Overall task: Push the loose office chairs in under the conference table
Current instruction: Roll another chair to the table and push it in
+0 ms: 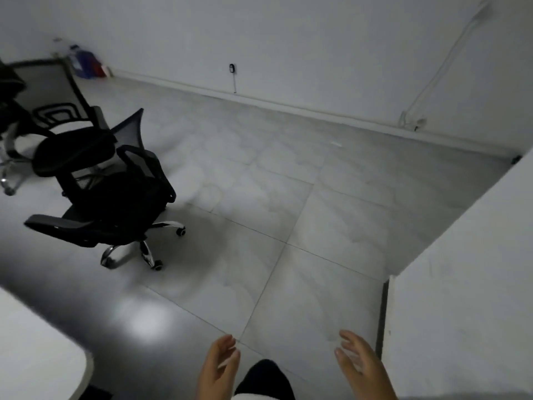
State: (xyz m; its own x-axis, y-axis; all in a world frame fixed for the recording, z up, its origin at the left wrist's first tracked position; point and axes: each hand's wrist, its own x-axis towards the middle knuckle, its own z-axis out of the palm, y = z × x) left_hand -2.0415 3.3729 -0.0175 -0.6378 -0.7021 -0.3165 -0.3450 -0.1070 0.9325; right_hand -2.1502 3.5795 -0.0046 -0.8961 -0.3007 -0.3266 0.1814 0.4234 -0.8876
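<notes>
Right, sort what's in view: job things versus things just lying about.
Job: black mesh chair; second chair, cut off at the left edge; white table edge; left hand; right hand.
Lying about: blue-labelled bottle by the far wall; wall cable.

1. Black mesh office chair – black seat, back and armrests, on a shiny chrome star base with black castors.
2. Glossy tiled floor – pale grey with faint white marbling, crossed by thin dark grout lines.
3. Plain white wall with a white skirting strip.
4. White rounded tabletop – no pattern.
5. Blurred blue, white and red container in the far corner.
</notes>
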